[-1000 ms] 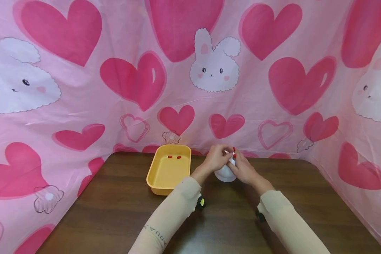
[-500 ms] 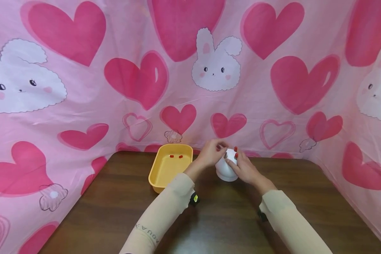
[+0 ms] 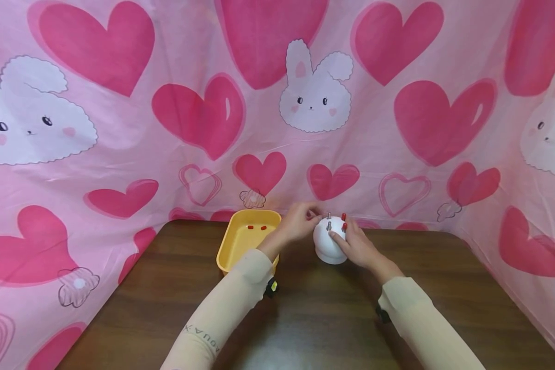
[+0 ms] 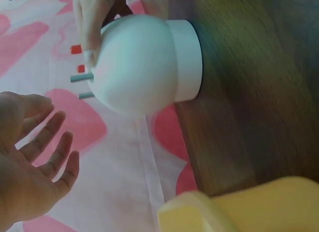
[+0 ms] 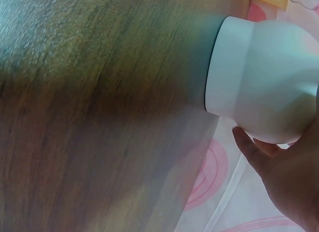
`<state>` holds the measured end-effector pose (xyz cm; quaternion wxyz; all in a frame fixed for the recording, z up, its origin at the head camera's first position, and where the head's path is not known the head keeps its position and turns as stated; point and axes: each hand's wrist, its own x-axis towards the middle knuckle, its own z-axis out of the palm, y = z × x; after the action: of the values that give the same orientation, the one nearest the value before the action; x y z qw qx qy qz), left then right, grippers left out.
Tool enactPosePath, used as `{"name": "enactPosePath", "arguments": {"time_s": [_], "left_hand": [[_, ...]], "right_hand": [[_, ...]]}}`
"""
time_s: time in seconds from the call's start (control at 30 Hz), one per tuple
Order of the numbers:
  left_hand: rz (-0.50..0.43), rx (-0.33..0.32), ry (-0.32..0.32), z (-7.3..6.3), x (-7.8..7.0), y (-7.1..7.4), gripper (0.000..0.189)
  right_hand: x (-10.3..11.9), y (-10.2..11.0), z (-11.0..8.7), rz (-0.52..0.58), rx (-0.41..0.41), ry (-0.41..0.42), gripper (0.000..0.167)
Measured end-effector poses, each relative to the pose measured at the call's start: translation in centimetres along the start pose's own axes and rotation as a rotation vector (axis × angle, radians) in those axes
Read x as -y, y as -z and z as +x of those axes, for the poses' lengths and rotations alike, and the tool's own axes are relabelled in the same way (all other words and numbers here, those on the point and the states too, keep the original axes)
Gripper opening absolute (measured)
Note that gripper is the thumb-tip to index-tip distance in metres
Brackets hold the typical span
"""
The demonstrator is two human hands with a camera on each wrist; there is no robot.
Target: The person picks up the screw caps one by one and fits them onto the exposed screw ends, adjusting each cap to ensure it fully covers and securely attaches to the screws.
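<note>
A white ball-shaped stand (image 3: 329, 243) on a short round base rests on the table. Metal pins stick out of its top. Two are bare, as the left wrist view shows with one bare pin (image 4: 81, 78); two others bear a red cap (image 4: 76, 49). My right hand (image 3: 358, 245) grips the ball from its right side, thumb across the front near the top. To the left of the ball is my left hand (image 3: 298, 224), its fingers loosely bent, apart from the pins and holding nothing in the left wrist view (image 4: 37, 157).
A yellow tray (image 3: 226, 252) stands left of the ball, partly hidden behind my left forearm. Inside it lie two small red caps (image 3: 263, 227). The wooden table (image 3: 324, 318) ends at a pink heart-patterned cloth (image 3: 268, 128) behind.
My left hand has drawn back leftward from the top of the ball, uncovering the two bare metal pins. My right hand keeps its grip on the ball.
</note>
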<state>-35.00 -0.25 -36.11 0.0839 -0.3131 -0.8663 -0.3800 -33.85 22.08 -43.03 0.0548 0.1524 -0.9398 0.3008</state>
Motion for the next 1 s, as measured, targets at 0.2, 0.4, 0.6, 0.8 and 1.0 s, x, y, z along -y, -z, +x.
{"name": "enactPosePath", "arguments": {"time_s": [0.2,0.4,0.6,0.8,1.0], "left_hand": [[0.089,-0.014,0.014,-0.2,0.4,0.8,0.02],[0.139,-0.016,0.035,-0.5,1.0,1.5,0.019],[0.148,-0.005,0.031,-0.7,1.5,2.5,0.02],[0.191,-0.028,0.022,-1.0,2.2,3.7,0.021],[0.206,-0.04,0.053,-1.2,2.9,4.9,0.022]], "right_hand": [[0.0,0.0,0.1,-0.007,0.0,-0.001,0.094],[0.0,0.1,0.1,-0.009,0.002,-0.006,0.094],[0.0,0.0,0.2,-0.013,0.006,-0.01,0.094],[0.0,0.0,0.2,-0.004,0.005,0.002,0.093],[0.0,0.1,0.1,-0.004,-0.001,0.006,0.091]]}}
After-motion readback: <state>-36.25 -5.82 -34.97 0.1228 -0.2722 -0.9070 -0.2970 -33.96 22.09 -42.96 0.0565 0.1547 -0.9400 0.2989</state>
